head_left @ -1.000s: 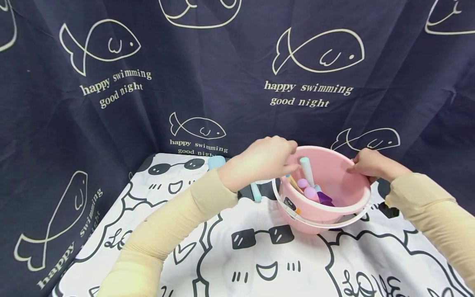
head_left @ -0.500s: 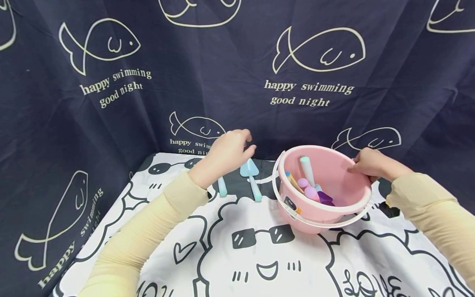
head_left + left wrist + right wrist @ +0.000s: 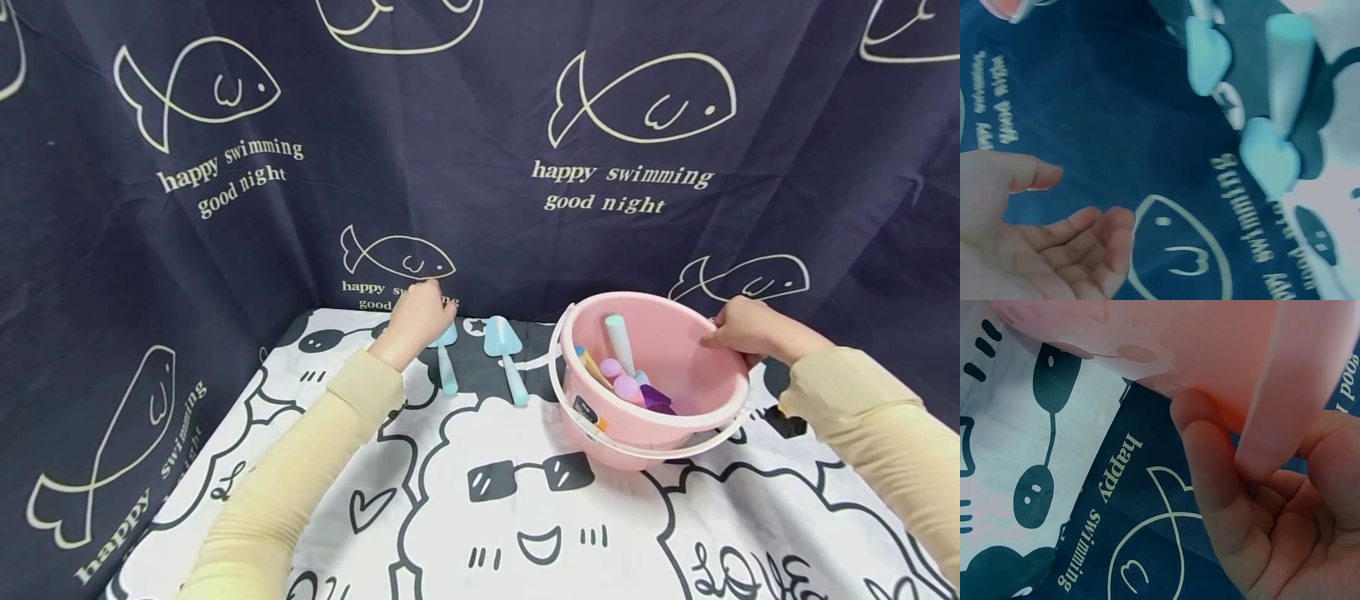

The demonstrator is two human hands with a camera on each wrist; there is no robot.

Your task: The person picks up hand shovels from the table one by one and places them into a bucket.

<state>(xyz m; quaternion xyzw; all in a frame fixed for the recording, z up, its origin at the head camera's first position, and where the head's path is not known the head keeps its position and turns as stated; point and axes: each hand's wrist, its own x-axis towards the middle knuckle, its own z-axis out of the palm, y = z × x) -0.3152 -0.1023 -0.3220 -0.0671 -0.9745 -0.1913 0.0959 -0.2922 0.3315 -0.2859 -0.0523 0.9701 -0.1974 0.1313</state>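
Observation:
My left hand [image 3: 417, 319] is over the back of the table, its fingers loosely bent and holding nothing in the left wrist view. In the head view it overlaps the blade of the left light-blue toy trowel [image 3: 446, 372]. A second light-blue trowel [image 3: 503, 337] lies just to the right, handle toward me. My right hand [image 3: 759, 327] grips the rim of a pink bucket [image 3: 686, 358] at its far right side, with the thumb on one face and fingers on the other. Inside the bucket lie a white-handled toy [image 3: 618, 343], pink round-ended pieces [image 3: 628, 389] and a purple piece [image 3: 657, 398].
The bucket's white handle [image 3: 660, 454] hangs down around its front. A white cartoon-print cloth [image 3: 517, 533] covers the table. Behind it hangs a dark blue fish-print curtain [image 3: 480, 150], close to the trowels and bucket.
My left hand has moved left, from the bucket's left rim to the left trowel. Both trowels have come into fuller view. My right hand and the bucket have stayed in place.

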